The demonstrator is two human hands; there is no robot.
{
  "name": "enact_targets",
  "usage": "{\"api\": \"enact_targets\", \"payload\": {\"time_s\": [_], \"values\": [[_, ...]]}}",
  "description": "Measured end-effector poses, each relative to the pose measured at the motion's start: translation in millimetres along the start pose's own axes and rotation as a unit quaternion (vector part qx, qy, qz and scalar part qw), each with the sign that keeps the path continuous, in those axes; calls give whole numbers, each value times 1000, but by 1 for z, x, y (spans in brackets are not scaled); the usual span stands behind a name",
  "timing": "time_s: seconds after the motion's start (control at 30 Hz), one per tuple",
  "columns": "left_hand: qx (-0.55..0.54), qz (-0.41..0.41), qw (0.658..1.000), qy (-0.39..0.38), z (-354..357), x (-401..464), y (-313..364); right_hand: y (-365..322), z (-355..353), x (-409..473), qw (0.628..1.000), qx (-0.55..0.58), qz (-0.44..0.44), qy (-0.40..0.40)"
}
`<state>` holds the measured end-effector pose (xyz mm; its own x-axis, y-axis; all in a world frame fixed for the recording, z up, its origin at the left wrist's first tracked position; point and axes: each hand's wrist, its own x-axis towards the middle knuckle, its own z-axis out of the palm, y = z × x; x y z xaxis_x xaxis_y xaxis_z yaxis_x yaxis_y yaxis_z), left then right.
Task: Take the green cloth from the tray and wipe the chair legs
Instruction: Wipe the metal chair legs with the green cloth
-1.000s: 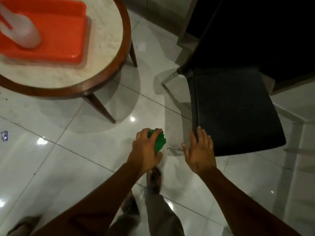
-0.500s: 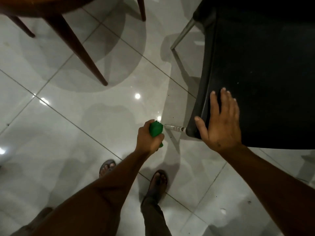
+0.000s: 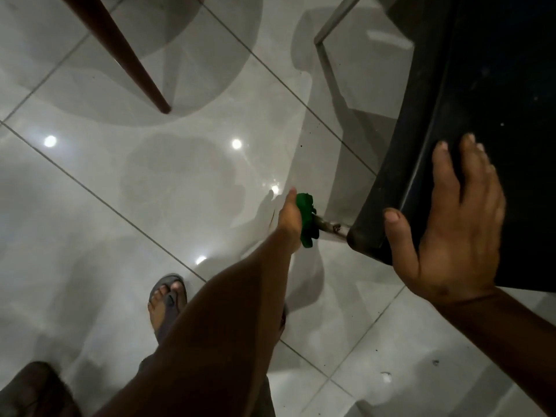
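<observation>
My left hand point(image 3: 289, 220) is shut on the green cloth point(image 3: 307, 221), which wraps around the metal front leg point(image 3: 331, 227) of the black chair point(image 3: 469, 94) low down, close to the floor. My right hand point(image 3: 451, 224) lies flat with spread fingers on the chair seat's near left corner, thumb over the edge. A second metal chair leg point(image 3: 337, 18) shows at the top, under the seat's far corner. The tray is out of view.
A brown wooden table leg point(image 3: 126, 55) slants down to the glossy white tiled floor point(image 3: 150, 182) at upper left. My sandalled foot point(image 3: 167, 299) stands on the tiles below my left forearm. Another dark shape sits at the bottom left corner.
The view has dropped closer to the floor; the table top and tray have left the frame. My left hand moved the cloth onto the chair leg, and my right hand settled on the seat corner.
</observation>
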<state>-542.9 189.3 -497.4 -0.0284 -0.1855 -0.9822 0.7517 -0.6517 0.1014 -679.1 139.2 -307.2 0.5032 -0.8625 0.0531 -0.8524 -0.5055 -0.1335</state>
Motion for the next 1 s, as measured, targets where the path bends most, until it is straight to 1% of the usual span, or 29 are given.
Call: {"api": "enact_targets", "payload": {"time_s": [0.07,0.17,0.23,0.33,0.4,0.43,0.53,0.6,0.63,0.7,0.77,0.83,0.9,0.93,1.0], "values": [[-23,-20,1000,6,5,-11,3,0,1,1,1000,-5,-3,-3],[-31,-8,999,16,11,-45,-1,-1,1,0,1000,-4,1,-4],[-37,-14,999,1,11,-60,-7,-2,0,1,1000,-6,3,-4],[-56,-16,998,-19,12,-64,4,-2,0,2,1000,-12,-2,-7],[-62,-31,998,-2,10,-55,16,-1,0,2,1000,-9,1,-6],[-53,-32,998,5,10,-52,20,-1,0,1,1000,-7,1,-4],[15,-17,1000,-6,9,-70,21,-1,1,1,1000,-11,-7,4],[22,-36,999,-23,12,-81,15,-2,0,1,1000,-13,-7,4],[1,-40,998,-41,11,-83,8,-1,0,1,1000,-11,-5,4],[-46,-28,997,-54,10,-93,2,-1,0,1,1000,-10,-5,4],[-66,-24,996,-60,14,-89,1,-1,0,1,1000,-11,-7,7],[-36,1,998,-48,23,-91,3,0,1,1,1000,-9,-6,12],[16,55,998,-16,26,-84,5,0,2,1,1000,-6,-7,12],[39,57,998,6,25,-74,7,0,2,1,1000,-6,-9,11],[105,1,994,17,22,-47,14,1,1,1,1000,-4,-12,9]]}}
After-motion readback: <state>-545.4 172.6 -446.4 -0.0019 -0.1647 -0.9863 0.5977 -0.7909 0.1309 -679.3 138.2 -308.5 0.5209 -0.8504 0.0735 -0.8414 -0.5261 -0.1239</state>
